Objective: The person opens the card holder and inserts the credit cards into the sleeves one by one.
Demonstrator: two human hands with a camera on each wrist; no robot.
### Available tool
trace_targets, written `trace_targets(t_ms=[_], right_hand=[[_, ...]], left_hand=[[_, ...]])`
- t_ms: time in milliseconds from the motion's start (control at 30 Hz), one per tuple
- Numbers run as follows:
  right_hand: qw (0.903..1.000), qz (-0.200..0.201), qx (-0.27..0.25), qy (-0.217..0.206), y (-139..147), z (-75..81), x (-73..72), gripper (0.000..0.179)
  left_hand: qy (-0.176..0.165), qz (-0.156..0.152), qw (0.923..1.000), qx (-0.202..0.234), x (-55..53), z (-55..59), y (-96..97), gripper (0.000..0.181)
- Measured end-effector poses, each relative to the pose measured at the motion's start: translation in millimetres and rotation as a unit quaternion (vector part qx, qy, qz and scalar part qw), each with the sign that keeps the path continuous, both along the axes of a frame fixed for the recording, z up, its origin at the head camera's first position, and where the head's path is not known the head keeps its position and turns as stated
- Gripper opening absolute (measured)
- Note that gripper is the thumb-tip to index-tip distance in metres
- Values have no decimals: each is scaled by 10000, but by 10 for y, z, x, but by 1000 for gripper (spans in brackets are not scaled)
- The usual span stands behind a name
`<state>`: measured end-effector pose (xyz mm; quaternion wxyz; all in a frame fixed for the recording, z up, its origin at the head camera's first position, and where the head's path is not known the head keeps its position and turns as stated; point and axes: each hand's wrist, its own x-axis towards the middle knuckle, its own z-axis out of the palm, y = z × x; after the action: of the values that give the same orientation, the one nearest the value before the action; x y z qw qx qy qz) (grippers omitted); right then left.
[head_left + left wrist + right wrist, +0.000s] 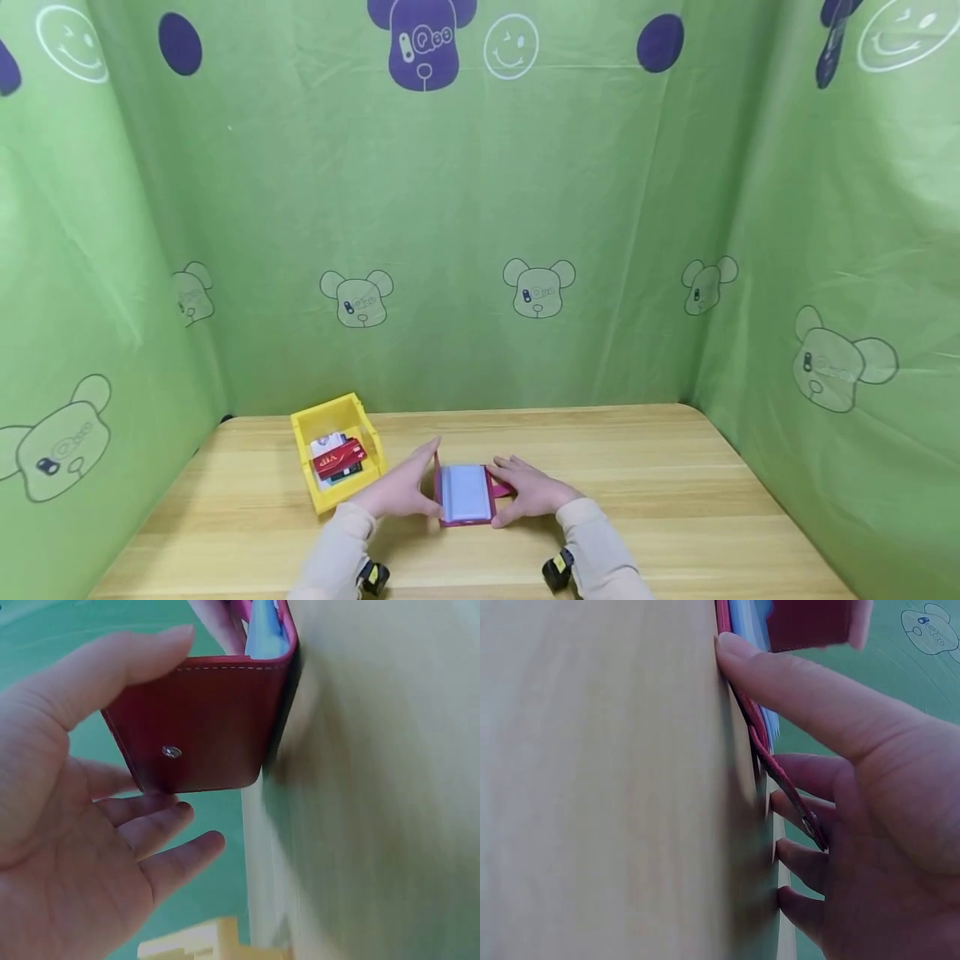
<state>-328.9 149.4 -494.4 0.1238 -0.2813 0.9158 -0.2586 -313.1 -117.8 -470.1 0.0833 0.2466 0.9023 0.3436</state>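
A red card holder (pixel 467 493) lies unfolded on the table, its pale clear sleeves facing up. My left hand (pixel 397 490) holds the raised left cover by its edges, thumb at the near edge and fingertips at the far one. That cover (pixel 210 724) stands upright in the left wrist view, with a metal snap (pixel 172 751) on its outer face. On the other side, my right hand (pixel 534 490) holds the flat half, thumb on the near corner and fingers around the far edge. A closure strap (pixel 791 791) sticks out under the right palm.
Just left of my left hand stands a yellow bin (pixel 306 454). Several cards lie inside it, a red VIP card (pixel 339 458) on top. Green printed cloth (pixel 465 192) encloses the wooden table (pixel 637 467) at the back and both sides.
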Motion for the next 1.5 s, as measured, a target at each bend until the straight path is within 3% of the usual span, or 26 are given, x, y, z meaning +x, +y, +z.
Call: trace_targets(t_ms=[367, 700, 833, 1267, 1500], right_hand=[[9997, -136, 89, -156, 61, 17, 3, 95], [9992, -195, 139, -308, 115, 109, 38, 94], [9990, -238, 147, -345, 120, 126, 48, 93], [9989, -292, 200, -310, 114, 111, 24, 93], [9983, -397, 161, -385, 115, 86, 20, 95]], left_hand=[[199, 405, 9981, -431, 189, 4, -187, 110], [159, 343, 9952, -904, 157, -66, -160, 105], [84, 482, 9910, -1244, 164, -86, -124, 109], [98, 586, 9791, -1946, 206, 60, -24, 100], [224, 604, 9670, -2463, 196, 102, 17, 95]])
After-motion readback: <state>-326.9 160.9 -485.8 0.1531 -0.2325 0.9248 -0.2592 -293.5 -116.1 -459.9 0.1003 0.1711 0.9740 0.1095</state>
